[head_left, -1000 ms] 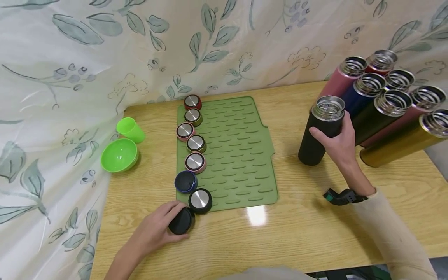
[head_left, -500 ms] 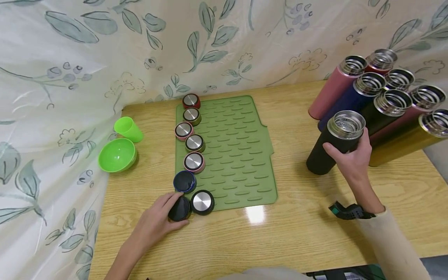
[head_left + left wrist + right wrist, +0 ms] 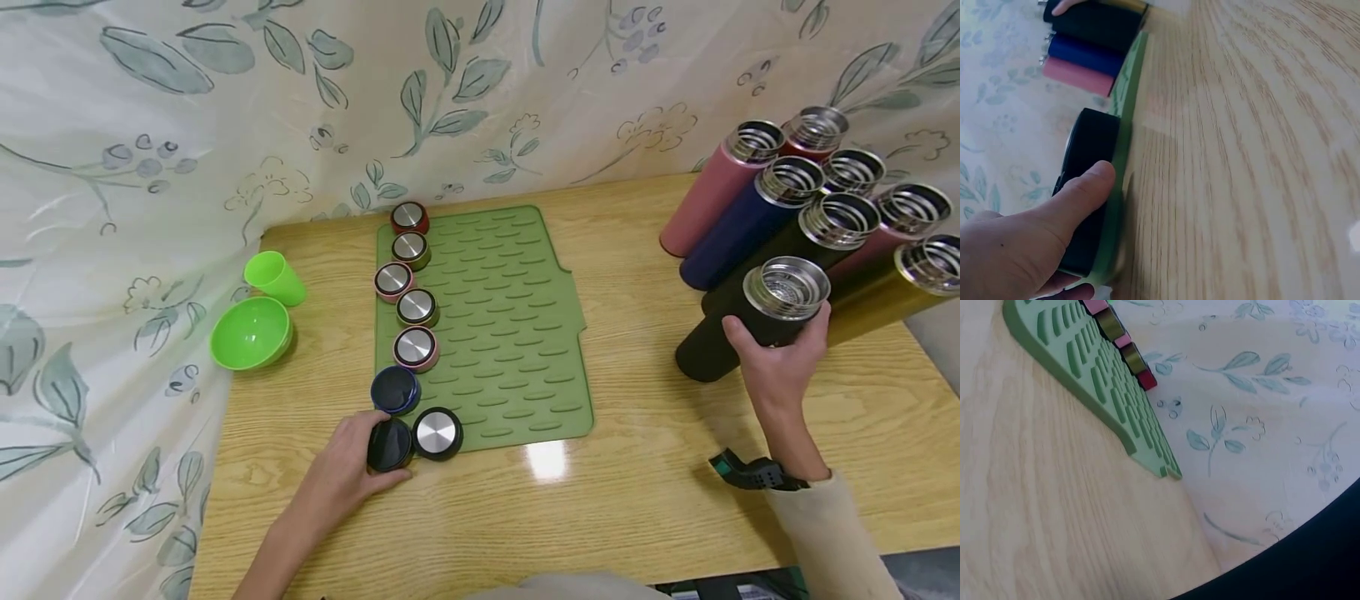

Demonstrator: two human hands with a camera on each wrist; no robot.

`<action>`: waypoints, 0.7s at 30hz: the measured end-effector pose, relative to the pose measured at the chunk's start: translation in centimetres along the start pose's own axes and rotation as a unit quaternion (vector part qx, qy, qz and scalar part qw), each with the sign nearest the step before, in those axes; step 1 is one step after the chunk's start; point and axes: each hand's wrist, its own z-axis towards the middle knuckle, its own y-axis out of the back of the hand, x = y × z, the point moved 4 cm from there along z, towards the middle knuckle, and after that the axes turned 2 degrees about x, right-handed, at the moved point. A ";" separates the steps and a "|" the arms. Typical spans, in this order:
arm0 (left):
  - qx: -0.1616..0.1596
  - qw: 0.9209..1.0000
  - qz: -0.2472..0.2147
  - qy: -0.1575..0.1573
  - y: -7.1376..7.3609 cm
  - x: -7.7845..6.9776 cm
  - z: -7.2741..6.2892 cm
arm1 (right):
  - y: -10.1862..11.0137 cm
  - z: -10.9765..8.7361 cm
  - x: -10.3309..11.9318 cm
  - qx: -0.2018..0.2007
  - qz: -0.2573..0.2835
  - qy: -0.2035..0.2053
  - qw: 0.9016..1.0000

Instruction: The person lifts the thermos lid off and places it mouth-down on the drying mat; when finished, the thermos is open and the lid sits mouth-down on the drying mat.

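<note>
At the near left corner of the green mat (image 3: 517, 333), my left hand (image 3: 336, 471) pinches a black bottle lid (image 3: 389, 445) between thumb and fingers. The left wrist view shows the thumb against its black side (image 3: 1088, 228). Touching or almost touching it is a black lid with a silver top (image 3: 438, 432); a blue-rimmed lid (image 3: 395, 389) sits just behind. On the right, my right hand (image 3: 780, 362) grips an uncapped black thermos bottle (image 3: 705, 350) around its upper body. Its steel mouth faces up. A dark curve, probably this bottle, crosses the right wrist view's corner.
Several lidless thermos bottles stand clustered at the right, including pink (image 3: 708, 196), navy (image 3: 738, 225) and gold (image 3: 877, 308) ones. More lids, the farthest red (image 3: 409, 217), line the mat's left edge. A green bowl (image 3: 252, 333) and green cup (image 3: 275, 277) are at left.
My right hand has carried the black bottle right and nearer, up to the bottle cluster. My left hand has slid the black lid slightly away from me, onto or against the mat's corner.
</note>
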 end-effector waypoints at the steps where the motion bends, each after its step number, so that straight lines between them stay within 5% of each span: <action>1: -0.002 1.000 -0.004 -0.001 0.0 0.0 0.0 | 0.2 0.0 -0.1 -0.007 0.001 -0.004 1.000; 6: -0.002 1.000 -0.009 0.008 -0.2 0.1 -0.1 | 1.2 0.4 -0.7 -0.046 0.003 0.006 0.999; 15: 0.052 0.998 -0.023 0.024 0.1 0.4 -0.4 | 2.4 2.0 -1.1 -0.083 0.035 0.041 0.995; 21: 0.071 0.996 -0.029 0.036 0.3 0.6 -0.6 | 2.9 2.1 -1.0 -0.091 -0.013 0.049 0.995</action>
